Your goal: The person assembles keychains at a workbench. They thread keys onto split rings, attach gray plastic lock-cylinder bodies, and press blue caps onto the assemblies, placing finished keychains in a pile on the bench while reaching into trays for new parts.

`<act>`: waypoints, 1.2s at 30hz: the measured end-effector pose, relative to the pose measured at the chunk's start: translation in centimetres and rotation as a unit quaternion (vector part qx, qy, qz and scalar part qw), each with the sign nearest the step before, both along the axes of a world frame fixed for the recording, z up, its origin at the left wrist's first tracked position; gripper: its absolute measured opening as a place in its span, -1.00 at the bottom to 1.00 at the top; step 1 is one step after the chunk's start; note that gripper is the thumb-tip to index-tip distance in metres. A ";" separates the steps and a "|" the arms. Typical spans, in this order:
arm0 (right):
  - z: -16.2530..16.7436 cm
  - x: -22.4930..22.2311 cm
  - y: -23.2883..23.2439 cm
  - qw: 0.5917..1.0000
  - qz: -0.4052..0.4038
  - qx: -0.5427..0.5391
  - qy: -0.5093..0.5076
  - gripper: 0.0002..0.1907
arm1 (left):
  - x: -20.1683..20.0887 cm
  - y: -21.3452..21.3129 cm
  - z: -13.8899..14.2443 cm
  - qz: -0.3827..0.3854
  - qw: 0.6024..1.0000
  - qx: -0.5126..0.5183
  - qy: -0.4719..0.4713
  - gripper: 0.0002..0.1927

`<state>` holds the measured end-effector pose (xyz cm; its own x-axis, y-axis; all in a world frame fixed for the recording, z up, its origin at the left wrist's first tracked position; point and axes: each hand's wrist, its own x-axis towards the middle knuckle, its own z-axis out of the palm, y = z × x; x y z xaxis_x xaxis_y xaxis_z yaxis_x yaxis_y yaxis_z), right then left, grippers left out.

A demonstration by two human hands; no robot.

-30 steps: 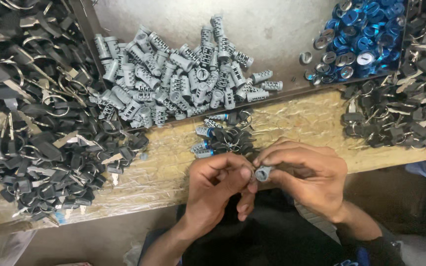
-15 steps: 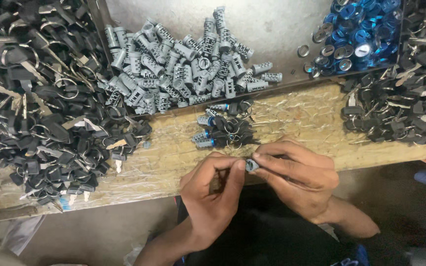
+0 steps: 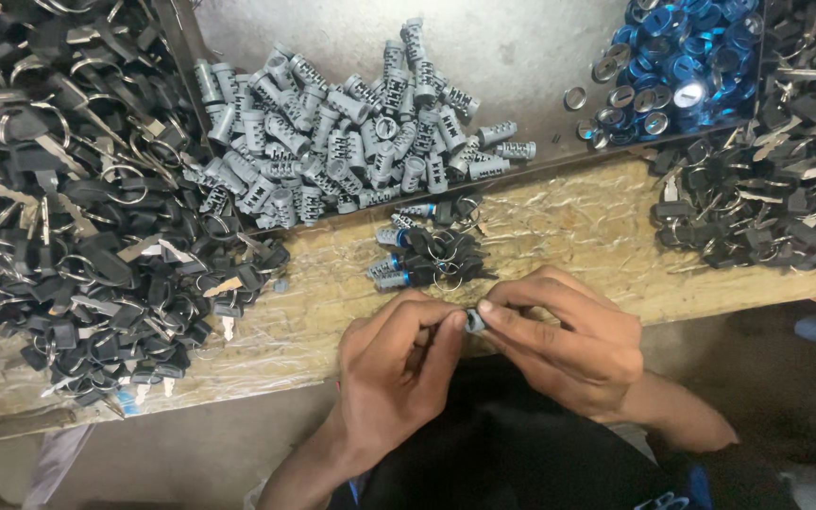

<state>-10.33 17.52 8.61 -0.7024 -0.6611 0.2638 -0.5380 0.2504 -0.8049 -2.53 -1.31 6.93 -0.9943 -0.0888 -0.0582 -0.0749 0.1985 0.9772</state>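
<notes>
My left hand (image 3: 399, 364) and my right hand (image 3: 569, 340) meet at the near edge of the wooden bench (image 3: 559, 241). Between their fingertips they pinch one small grey lock cylinder (image 3: 474, 321); most of it is hidden by the fingers. Just beyond the hands lies a small cluster of cylinders with black keys on rings (image 3: 427, 255). A heap of bare grey lock cylinders (image 3: 351, 142) fills the metal tray (image 3: 521, 66) behind it.
A big pile of black-headed keys on rings (image 3: 68, 217) covers the left of the bench. Another key pile (image 3: 776, 179) lies at the right. Blue and silver round caps (image 3: 682, 66) sit in the tray's far right corner.
The hands have stayed together on the small cylinder, with the fingers shifting slightly around it. The view has drifted a little; the piles have not moved.
</notes>
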 end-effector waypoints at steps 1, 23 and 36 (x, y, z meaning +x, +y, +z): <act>0.1 -0.1 -0.2 1.000 0.011 -0.001 0.000 -0.60 | -0.1 -0.2 0.0 -0.029 0.999 -0.025 -0.001 -0.93; -1.8 -12.4 1.4 0.883 -0.059 0.393 0.252 -0.81 | 2.5 -0.1 -5.7 0.265 0.948 0.172 0.031 -0.85; -0.7 -12.8 -2.5 0.921 -0.067 0.307 0.230 -0.73 | 1.9 -0.4 -5.7 0.261 0.954 0.141 0.040 -0.88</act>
